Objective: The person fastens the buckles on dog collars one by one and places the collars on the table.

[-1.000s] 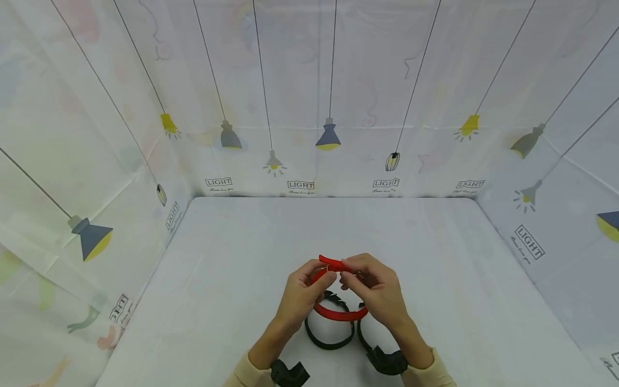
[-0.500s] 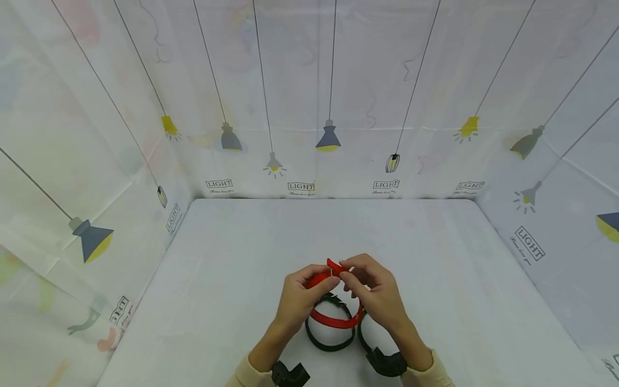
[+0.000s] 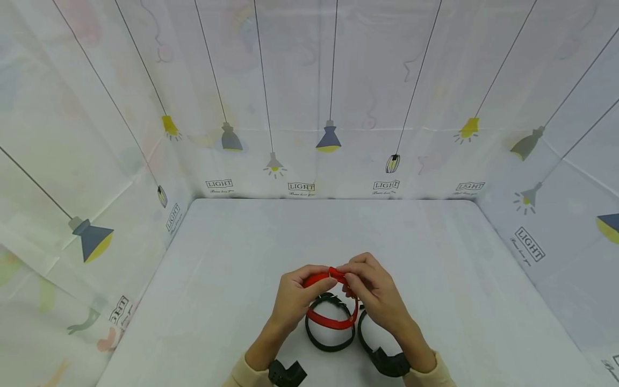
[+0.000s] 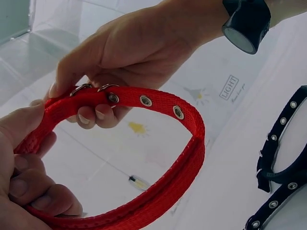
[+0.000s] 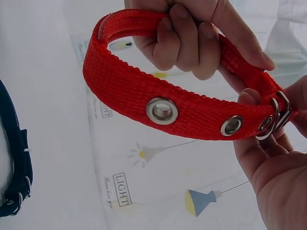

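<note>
A red dog collar (image 3: pixel 333 323) forms a loop, held up above the table between both hands. My left hand (image 3: pixel 292 298) pinches the band on the left with thumb and fingers. My right hand (image 3: pixel 379 293) pinches it on the right, near the metal buckle and ring (image 5: pixel 276 117). Metal-rimmed eyelets (image 5: pixel 162 111) run along the band in both wrist views. In the head view fingers hide much of the buckle and strap end. Below the hands, a dark looped collar (image 3: pixel 330 348) lies on the table.
A second dark collar (image 3: pixel 362 329) lies right of the first, partly hidden by the right hand and wrist. The white table (image 3: pixel 232 258) reaches back to a curtain (image 3: pixel 290 70) printed with lamps, which also hangs at both sides.
The red strap end that stuck up between the hands now sits lower, nearer the fingers. The loop has tilted and shifted slightly left and down; both hands keep holding it.
</note>
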Motion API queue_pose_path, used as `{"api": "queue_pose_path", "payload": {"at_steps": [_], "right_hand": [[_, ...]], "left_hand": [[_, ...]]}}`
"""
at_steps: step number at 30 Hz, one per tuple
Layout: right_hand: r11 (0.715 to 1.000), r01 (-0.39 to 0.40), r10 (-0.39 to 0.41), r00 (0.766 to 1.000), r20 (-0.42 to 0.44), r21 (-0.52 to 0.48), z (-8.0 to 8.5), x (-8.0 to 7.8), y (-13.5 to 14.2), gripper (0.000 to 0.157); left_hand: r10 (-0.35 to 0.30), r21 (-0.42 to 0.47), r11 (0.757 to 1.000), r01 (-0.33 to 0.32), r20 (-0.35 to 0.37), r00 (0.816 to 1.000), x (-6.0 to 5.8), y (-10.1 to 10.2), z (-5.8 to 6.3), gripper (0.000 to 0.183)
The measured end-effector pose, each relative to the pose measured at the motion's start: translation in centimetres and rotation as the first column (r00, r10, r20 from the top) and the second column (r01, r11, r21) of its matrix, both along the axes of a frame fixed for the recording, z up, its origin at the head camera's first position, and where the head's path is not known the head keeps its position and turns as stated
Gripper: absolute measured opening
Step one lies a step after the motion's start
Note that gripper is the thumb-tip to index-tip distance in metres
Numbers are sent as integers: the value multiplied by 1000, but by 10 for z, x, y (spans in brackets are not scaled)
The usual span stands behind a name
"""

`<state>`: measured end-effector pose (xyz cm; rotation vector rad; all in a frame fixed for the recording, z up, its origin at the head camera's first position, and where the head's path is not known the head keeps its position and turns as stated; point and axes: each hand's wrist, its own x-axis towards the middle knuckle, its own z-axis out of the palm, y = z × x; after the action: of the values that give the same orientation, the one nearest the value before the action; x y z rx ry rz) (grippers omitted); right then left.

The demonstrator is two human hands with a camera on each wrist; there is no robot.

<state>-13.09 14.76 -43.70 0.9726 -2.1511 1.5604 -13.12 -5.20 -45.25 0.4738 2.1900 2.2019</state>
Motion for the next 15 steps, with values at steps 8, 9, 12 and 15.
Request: {"api": "queue_pose_path", "payload": {"at_steps": [8,9,12,15], "right_hand": [[999,-34,35,999,25,-13,1,0,2,30],[999,-41,41,999,27,-18,1,0,2,30],[998,-60,61,998,32,-32,1,0,3,31],[997,-75,76,997,30,-36,2,-1,3,31]], "left_hand": [[-35,21,999,35,3,999,0,0,1,20],[-35,19,999,35,2,999,0,-1,2,20],[-35,16,999,35,-2,999,0,-1,2,21],[-42,20,999,42,-10,999,0,-1,2,22]]}}
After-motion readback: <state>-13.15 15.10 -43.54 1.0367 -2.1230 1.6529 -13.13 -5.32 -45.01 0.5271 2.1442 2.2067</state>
